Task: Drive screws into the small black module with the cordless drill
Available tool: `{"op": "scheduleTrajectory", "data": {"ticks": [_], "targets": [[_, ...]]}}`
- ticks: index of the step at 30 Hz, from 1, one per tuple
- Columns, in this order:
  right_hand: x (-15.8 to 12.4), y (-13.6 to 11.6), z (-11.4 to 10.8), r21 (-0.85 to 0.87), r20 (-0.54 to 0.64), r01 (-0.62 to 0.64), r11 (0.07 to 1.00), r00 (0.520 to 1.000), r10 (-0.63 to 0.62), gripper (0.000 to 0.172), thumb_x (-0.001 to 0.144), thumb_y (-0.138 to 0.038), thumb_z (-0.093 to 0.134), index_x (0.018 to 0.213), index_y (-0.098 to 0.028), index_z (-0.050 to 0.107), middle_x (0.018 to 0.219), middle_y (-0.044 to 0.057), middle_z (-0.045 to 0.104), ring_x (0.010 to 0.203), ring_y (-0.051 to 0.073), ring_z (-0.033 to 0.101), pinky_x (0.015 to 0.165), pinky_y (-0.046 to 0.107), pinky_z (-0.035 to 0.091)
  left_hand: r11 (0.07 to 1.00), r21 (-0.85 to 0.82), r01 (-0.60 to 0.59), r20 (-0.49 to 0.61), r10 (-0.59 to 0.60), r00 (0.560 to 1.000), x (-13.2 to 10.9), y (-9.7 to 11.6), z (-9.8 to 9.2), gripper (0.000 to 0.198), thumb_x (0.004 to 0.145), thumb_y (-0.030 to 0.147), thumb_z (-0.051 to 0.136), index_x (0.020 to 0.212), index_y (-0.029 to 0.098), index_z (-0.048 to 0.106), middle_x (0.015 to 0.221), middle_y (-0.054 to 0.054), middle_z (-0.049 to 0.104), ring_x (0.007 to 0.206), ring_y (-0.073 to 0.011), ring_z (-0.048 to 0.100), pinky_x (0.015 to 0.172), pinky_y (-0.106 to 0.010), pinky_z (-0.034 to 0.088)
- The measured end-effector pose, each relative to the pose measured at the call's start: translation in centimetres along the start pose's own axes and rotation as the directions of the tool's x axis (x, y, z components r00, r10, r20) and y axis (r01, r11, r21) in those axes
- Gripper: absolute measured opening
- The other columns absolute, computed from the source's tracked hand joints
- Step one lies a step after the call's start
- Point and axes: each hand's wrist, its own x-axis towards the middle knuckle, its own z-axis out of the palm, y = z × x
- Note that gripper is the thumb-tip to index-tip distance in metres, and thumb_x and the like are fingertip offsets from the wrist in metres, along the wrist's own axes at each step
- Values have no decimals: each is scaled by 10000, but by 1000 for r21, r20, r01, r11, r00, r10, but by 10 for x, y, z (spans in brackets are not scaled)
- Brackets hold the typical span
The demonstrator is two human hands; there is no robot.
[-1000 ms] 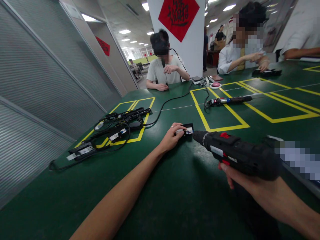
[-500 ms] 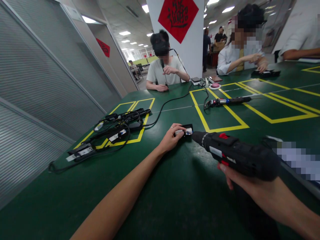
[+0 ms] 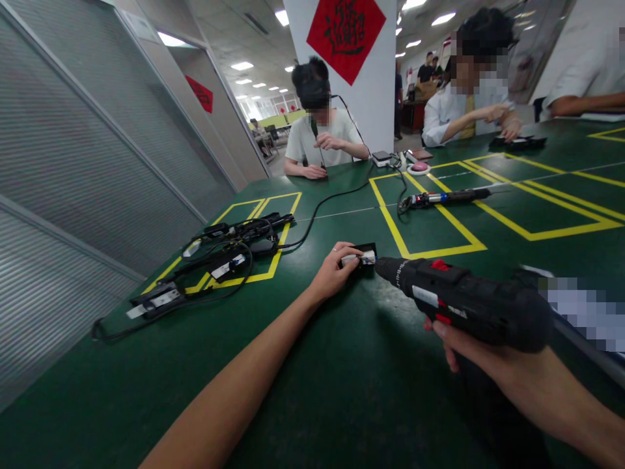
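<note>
Near the middle of the green table, my left hand grips a small black case with a white part inside, fingers pressed on its left side. My right hand is wrapped round the handle of a black and red power drill. The drill points left, and its chuck is at the right edge of the case. Whether its tip touches the case I cannot tell.
Black adapters and cables lie on the left of the table. A long tool lies beyond the drill, near a pink round object. Two people sit working across the table. A blurred pale object is at the right.
The drill and my right hand have shifted very slightly right. My left hand stays on the black case. The view has moved a little.
</note>
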Motion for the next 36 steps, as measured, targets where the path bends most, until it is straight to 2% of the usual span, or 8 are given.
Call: {"op": "scheduleTrajectory", "data": {"ticks": [8, 13, 21, 26, 29, 32, 34, 36], "targets": [[-1, 2, 0, -6, 12, -27, 1000, 1000, 27, 415, 793, -548, 564, 544, -219, 603, 626, 23, 656, 612, 188, 641, 560, 284, 514, 1000, 9, -18, -18, 18, 1000, -1, 0, -1, 200, 906, 212, 500, 1006, 196, 673, 1108, -73, 590, 1150, -218, 526, 1037, -388, 384], [-4, 0, 1, 2, 7, -80, 997, 997, 80, 431, 782, -599, 555, 586, -222, 627, 622, 21, 650, 623, 192, 631, 559, 276, 505, 1000, 25, -7, -38, 8, 999, 0, 1, -2, 192, 904, 222, 510, 994, 195, 677, 1108, -76, 584, 1147, -217, 527, 1034, -386, 388], [-5, 7, 2, 2, 73, -103, 995, 992, 102, 455, 793, -593, 551, 542, -219, 614, 640, 41, 671, 676, 210, 658, 542, 270, 521, 1000, 29, -7, -40, 9, 999, 0, -2, -1, 201, 906, 231, 508, 1002, 183, 678, 1112, -78, 577, 1148, -216, 528, 1030, -367, 392], [-1, 9, -3, -26, 147, -55, 998, 987, 58, 435, 790, -582, 568, 564, -215, 627, 691, 41, 690, 676, 197, 663, 532, 250, 530, 999, 31, -8, -40, 9, 999, 0, -5, 0, 202, 903, 210, 505, 1008, 190, 677, 1110, -72, 573, 1150, -213, 526, 1036, -375, 388], [-5, 7, 0, -19, 101, -67, 998, 993, 69, 441, 783, -599, 566, 566, -219, 616, 682, 33, 689, 675, 192, 667, 554, 247, 542, 999, 33, -11, -42, 12, 999, 0, -5, -1, 200, 904, 214, 509, 1011, 193, 676, 1114, -71, 575, 1153, -214, 525, 1034, -376, 390], [-9, 3, 2, 8, 1, -60, 998, 998, 60, 397, 776, -590, 581, 621, -229, 635, 686, 29, 699, 684, 198, 681, 544, 242, 551, 999, 34, -15, -42, 17, 999, 0, -4, -1, 199, 907, 223, 511, 1014, 190, 675, 1107, -72, 580, 1147, -212, 527, 1031, -369, 392], [-9, 1, -1, 6, -35, -9, 1000, 999, 9, 358, 776, -565, 597, 652, -234, 654, 704, 31, 711, 681, 204, 689, 519, 241, 552, 999, 36, -14, -42, 15, 999, 0, -4, -1, 198, 907, 221, 511, 1016, 192, 674, 1104, -74, 583, 1151, -213, 525, 1033, -372, 391], [-6, 3, -7, -16, -42, 93, 996, 995, -94, 311, 771, -536, 624, 690, -240, 680, 719, 30, 715, 673, 205, 690, 544, 259, 571, 999, 38, -9, -43, 11, 999, -1, -3, -1, 197, 904, 215, 514, 1017, 193, 674, 1116, -77, 580, 1150, -214, 528, 1034, -377, 391]]}}
